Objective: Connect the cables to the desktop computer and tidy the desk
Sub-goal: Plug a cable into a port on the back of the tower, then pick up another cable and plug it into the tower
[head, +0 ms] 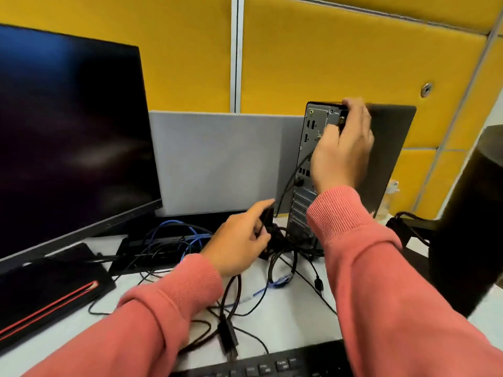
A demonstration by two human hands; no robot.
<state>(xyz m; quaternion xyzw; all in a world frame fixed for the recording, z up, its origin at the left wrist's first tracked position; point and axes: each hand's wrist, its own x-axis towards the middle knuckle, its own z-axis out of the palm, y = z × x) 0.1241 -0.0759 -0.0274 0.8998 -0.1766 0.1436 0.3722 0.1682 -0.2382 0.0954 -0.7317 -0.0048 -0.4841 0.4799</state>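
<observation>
Cables sprawl tangled on tabletop beside upright desktop computer, rear ports facing person. Likely light, limp, springy; best gripped at stiff plug housing, not cord. Right hand pinches dark plug at upper rear panel. Left hand curls around black connector block low beside tower. Tower probably heavy, stable. Monitor left, keyboard near edge.

text: none legible | keyboard key legends: too blurred to read
</observation>
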